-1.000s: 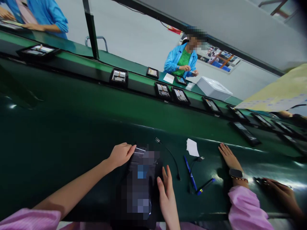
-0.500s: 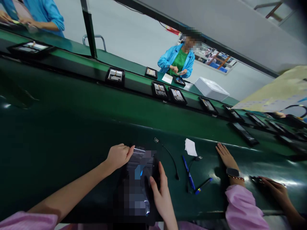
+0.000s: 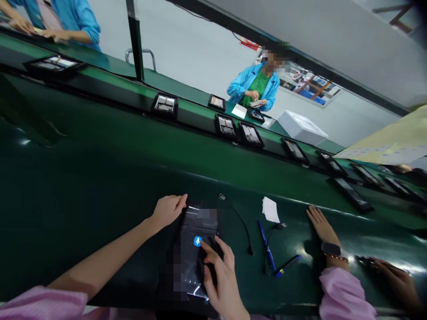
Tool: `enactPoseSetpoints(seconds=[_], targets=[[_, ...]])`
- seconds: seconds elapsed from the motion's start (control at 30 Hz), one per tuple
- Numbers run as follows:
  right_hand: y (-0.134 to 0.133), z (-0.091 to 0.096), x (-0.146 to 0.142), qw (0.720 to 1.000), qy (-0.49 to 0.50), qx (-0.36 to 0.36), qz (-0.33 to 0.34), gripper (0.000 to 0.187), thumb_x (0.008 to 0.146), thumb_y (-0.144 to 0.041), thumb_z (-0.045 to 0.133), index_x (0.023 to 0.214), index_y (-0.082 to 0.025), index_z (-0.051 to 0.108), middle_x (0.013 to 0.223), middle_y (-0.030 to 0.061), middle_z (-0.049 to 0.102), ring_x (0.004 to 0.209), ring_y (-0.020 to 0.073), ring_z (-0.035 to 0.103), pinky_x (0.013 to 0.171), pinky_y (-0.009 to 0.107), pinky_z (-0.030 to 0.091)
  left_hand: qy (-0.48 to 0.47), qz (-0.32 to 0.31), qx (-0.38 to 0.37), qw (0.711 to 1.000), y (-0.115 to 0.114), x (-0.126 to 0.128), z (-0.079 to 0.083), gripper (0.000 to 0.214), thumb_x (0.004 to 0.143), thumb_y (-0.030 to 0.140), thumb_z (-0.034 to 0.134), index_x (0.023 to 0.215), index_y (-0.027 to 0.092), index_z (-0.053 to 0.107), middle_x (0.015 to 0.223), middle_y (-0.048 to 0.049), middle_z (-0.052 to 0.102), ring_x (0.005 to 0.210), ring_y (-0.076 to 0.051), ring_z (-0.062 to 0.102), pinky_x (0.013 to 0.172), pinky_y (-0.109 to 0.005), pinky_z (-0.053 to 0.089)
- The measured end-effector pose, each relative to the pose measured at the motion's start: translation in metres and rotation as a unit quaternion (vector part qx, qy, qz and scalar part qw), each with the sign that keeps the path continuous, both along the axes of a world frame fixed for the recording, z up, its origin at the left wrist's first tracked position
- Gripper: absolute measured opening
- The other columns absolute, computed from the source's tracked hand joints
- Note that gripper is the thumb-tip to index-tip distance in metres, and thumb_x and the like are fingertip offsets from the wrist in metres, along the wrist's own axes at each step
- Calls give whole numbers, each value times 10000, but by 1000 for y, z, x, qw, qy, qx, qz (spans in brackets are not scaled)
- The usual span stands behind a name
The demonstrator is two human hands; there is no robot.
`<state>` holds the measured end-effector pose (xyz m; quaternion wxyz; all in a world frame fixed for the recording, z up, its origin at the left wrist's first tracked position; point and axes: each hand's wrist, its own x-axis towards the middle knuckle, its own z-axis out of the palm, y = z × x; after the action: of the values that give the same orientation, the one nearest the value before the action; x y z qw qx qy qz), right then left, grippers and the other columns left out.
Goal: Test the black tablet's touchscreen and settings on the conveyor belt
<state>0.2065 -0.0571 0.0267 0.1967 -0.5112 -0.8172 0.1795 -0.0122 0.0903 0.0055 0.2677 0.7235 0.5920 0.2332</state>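
A tablet [image 3: 194, 269] by the edge

It lies by the near edge of the counter [image 3: 116, 191], so a hard pull could tip it off. The left hand [image 3: 167, 212] curls at its far left corner; I can't tell if it pinches. The right hand [image 3: 224, 275] has spread fingers, one at the blue button [image 3: 198, 241]. A slip could tap wrong.

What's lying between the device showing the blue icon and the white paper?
A black cable lies between the device and the white paper, in the head view.
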Motion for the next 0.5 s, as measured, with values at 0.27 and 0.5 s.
enactPoseSetpoints(seconds=[0.27, 0.5], targets=[[-4, -2, 3, 1000, -10, -22, -4, 117, 879, -130, 428, 929, -234, 444, 1380, -7, 540, 1395, 282, 284, 1051, 599, 334, -23, -1, -39, 999, 0, 0, 2, 572, 986, 440, 247, 671, 197, 657, 592, -1, 646, 649, -168, 635, 639, -285, 380], [-4, -6, 4, 1000, -18, -18, 0, 103, 875, -136, 433, 911, -230, 452, 1353, 3, 564, 1370, 280, 330, 1075, 605, 320, -33, 2, -44, 998, -1, 0, 2, 574, 980, 448, 239, 667, 196, 649, 593, -2, 646, 644, -161, 630, 644, -278, 384]])
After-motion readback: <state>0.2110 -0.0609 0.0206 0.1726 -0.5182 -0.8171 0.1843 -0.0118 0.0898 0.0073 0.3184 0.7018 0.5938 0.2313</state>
